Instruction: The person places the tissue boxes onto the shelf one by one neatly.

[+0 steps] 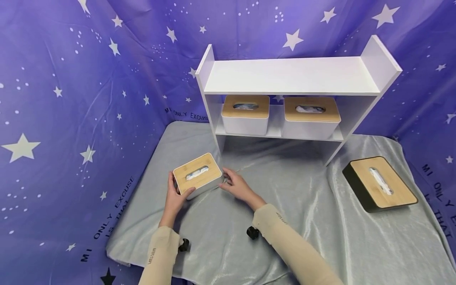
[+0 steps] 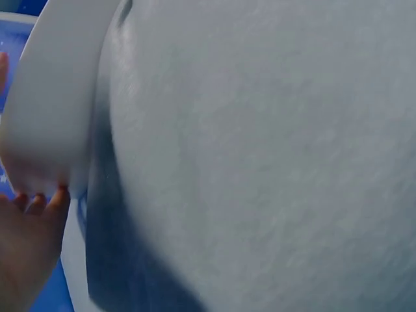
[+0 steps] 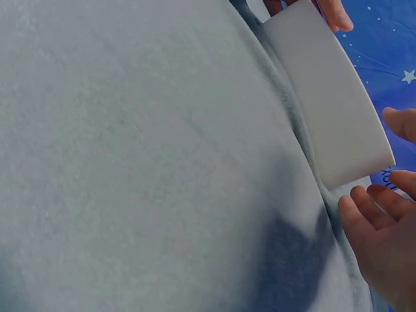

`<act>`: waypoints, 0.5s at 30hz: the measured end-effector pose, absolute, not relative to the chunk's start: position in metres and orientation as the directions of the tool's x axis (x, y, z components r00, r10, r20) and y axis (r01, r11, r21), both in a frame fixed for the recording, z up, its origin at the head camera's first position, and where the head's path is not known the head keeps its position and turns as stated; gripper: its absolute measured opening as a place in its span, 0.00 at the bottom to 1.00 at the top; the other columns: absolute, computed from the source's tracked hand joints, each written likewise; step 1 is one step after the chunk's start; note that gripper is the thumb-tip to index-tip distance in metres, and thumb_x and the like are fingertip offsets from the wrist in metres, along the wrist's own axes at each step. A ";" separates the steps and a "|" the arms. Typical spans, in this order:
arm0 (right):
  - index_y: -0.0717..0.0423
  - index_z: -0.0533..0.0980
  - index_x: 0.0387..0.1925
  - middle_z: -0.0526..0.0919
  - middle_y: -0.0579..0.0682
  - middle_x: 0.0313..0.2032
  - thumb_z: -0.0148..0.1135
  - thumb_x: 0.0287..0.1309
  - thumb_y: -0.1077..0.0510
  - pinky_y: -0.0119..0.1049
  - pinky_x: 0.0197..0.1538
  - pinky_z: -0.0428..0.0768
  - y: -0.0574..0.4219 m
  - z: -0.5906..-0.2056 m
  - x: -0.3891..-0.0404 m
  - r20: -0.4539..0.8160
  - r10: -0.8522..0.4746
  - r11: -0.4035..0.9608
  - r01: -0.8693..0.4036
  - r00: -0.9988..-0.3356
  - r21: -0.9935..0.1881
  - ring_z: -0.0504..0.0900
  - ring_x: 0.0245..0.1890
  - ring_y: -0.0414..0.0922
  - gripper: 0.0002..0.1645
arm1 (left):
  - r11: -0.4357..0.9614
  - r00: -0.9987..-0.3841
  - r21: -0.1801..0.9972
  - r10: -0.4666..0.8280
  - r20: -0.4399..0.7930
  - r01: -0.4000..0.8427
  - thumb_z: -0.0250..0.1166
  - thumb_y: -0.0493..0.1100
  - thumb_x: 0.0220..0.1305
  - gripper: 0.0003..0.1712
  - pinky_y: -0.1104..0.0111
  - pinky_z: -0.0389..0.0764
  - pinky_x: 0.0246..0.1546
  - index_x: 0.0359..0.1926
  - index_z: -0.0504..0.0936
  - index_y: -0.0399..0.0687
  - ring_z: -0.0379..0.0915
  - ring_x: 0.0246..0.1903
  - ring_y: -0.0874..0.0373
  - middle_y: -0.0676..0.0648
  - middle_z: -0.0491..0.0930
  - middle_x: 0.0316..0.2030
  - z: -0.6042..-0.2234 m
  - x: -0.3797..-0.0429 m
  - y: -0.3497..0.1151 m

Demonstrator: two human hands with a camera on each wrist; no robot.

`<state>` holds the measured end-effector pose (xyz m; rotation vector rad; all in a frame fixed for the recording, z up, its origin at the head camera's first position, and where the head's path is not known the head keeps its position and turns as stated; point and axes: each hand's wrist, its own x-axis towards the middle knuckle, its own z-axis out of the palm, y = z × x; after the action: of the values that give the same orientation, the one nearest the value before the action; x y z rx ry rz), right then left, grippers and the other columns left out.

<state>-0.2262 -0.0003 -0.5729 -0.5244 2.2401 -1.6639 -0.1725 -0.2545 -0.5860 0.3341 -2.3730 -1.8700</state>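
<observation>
A tissue box [image 1: 197, 174] with a light wooden lid and pale sides sits tilted in front of the shelf's left side, tissue showing in its slot. My left hand [image 1: 174, 202] grips its near left corner, thumb along the front edge and fingers on the left end. In the left wrist view, the fingertips of this hand [image 2: 32, 227] meet the end of the white box wall [image 2: 55, 84]. Beside the box's right end is my right hand [image 1: 240, 188], fingers loosely bent. The right wrist view shows this hand [image 3: 383, 234] with thumb and fingers spread around the box end [image 3: 331, 97].
A white shelf unit [image 1: 288, 75] stands at the back, with two wood-lidded white tissue boxes, one left [image 1: 246, 124] and one right [image 1: 310, 128], on its lower board. A dark tissue box [image 1: 379, 182] lies at the right. Grey cloth [image 1: 285, 206] covers the surface; starry curtains [image 1: 71, 99] hang around.
</observation>
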 end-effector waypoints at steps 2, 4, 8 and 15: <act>0.67 0.58 0.73 0.63 0.66 0.71 0.62 0.64 0.65 0.52 0.71 0.70 -0.002 -0.573 -0.225 -0.022 -0.475 0.263 -0.118 -0.880 -0.958 0.68 0.70 0.60 0.40 | 0.222 -0.980 0.969 -0.190 -0.064 -0.107 0.72 0.33 0.58 0.68 0.94 0.67 0.49 0.79 0.26 0.45 0.43 0.78 0.42 0.38 0.34 0.80 -0.585 -0.172 -0.258; 0.67 0.57 0.74 0.63 0.66 0.72 0.61 0.65 0.66 0.52 0.72 0.70 -0.002 -0.573 -0.225 -0.015 -0.491 0.258 -0.129 -0.871 -0.957 0.67 0.70 0.61 0.39 | 0.226 -0.987 0.969 -0.143 -0.067 -0.099 0.71 0.31 0.58 0.68 0.94 0.67 0.49 0.78 0.24 0.43 0.44 0.77 0.39 0.37 0.32 0.79 -0.584 -0.172 -0.262; 0.66 0.56 0.74 0.62 0.65 0.73 0.61 0.65 0.67 0.51 0.72 0.69 -0.002 -0.572 -0.224 -0.015 -0.506 0.260 -0.136 -0.862 -0.956 0.66 0.71 0.60 0.41 | 0.234 -0.993 0.966 -0.078 -0.091 -0.107 0.70 0.28 0.57 0.69 0.93 0.69 0.49 0.78 0.23 0.42 0.48 0.75 0.37 0.37 0.30 0.79 -0.583 -0.171 -0.268; 0.65 0.56 0.75 0.63 0.66 0.72 0.61 0.63 0.67 0.52 0.72 0.70 -0.003 -0.573 -0.220 -0.002 -0.510 0.258 -0.151 -0.860 -0.954 0.66 0.71 0.60 0.42 | 0.296 -0.991 0.946 -0.071 -0.114 -0.130 0.73 0.32 0.56 0.69 0.90 0.72 0.46 0.79 0.28 0.46 0.56 0.73 0.36 0.38 0.38 0.79 -0.582 -0.170 -0.273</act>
<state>-0.2204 -0.0031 -0.5735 -0.6083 2.2243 -1.6334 -0.1700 -0.2733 -0.5815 0.1992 -2.5687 -1.8841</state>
